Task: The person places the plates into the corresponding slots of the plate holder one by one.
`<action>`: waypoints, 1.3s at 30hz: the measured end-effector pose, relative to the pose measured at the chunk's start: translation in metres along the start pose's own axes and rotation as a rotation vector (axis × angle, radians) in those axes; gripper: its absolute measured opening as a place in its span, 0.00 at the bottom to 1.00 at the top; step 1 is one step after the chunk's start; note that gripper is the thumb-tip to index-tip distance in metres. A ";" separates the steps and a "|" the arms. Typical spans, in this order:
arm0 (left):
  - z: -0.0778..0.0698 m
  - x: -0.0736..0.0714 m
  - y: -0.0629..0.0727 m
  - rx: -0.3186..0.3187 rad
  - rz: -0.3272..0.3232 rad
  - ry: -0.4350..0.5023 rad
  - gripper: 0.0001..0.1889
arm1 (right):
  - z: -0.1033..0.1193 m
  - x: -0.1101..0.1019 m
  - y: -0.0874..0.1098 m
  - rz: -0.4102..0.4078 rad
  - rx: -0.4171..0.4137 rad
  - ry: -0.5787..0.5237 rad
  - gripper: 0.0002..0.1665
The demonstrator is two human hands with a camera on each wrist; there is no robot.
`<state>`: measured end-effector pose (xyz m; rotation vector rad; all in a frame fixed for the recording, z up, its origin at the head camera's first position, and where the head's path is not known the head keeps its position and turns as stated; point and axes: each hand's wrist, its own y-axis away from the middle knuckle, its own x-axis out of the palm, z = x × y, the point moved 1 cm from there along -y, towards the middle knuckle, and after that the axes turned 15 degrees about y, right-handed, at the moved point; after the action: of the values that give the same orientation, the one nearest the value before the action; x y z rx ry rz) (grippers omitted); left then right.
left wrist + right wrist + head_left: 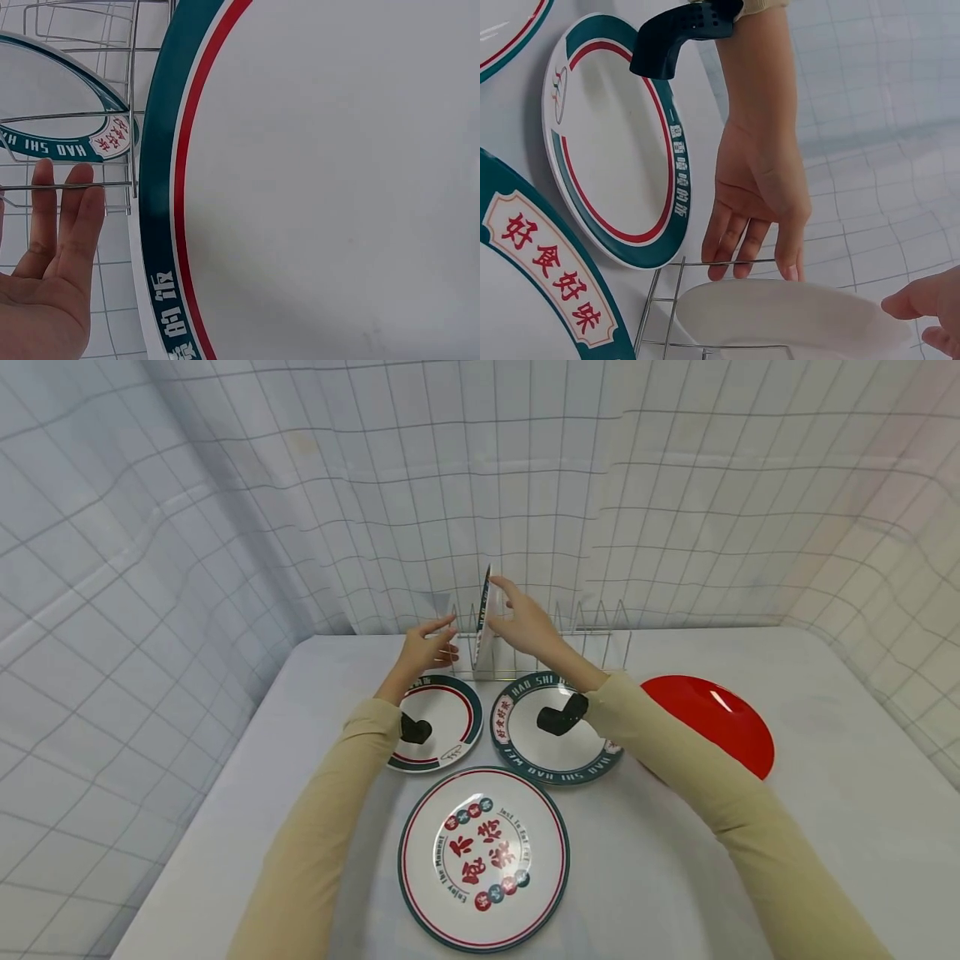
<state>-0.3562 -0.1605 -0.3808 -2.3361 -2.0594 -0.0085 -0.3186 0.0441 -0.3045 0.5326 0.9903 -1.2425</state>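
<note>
A white plate with a dark lettered rim (pixel 482 618) stands on edge in a wire rack (pixel 592 639). My right hand (pixel 527 620) holds that plate by its rim, index fingertip high on the edge and thumb lower down. Its pale underside (pixel 780 315) shows in the right wrist view. Left of the rack is my left hand (pixel 427 649), its fingers extended and spread, apart from the plate. From the left wrist, the fingertips (pixel 90 196) overlap a rack wire, below the plate's green lettered rim (pixel 67 150).
Beneath my left wrist lies a red-and-green-rimmed plate (pixel 442 747); a green-lettered plate (pixel 517 752) is beside it. A larger plate with red characters (pixel 483 902) sits nearer me. The glossy red plate (pixel 720 718) is right, partly behind my sleeve. Gridded white cloth (pixel 480 468) hangs behind.
</note>
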 end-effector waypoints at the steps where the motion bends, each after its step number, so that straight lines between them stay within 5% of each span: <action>1: 0.000 0.000 0.000 -0.001 0.000 0.000 0.23 | -0.001 0.000 0.003 -0.004 -0.004 -0.002 0.39; 21: 0.001 -0.004 0.001 -0.015 0.006 0.003 0.24 | -0.040 -0.017 0.068 -0.071 -0.041 -0.006 0.38; 32: -0.021 0.004 0.016 -0.080 0.028 0.023 0.24 | -0.054 -0.008 0.116 0.024 -0.004 -0.017 0.38; 39: -0.022 0.007 0.014 -0.065 0.028 0.017 0.24 | -0.065 0.003 0.144 0.078 0.014 -0.034 0.37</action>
<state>-0.3409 -0.1558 -0.3592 -2.3931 -2.0485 -0.0957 -0.2037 0.1349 -0.3635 0.5545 0.9246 -1.1858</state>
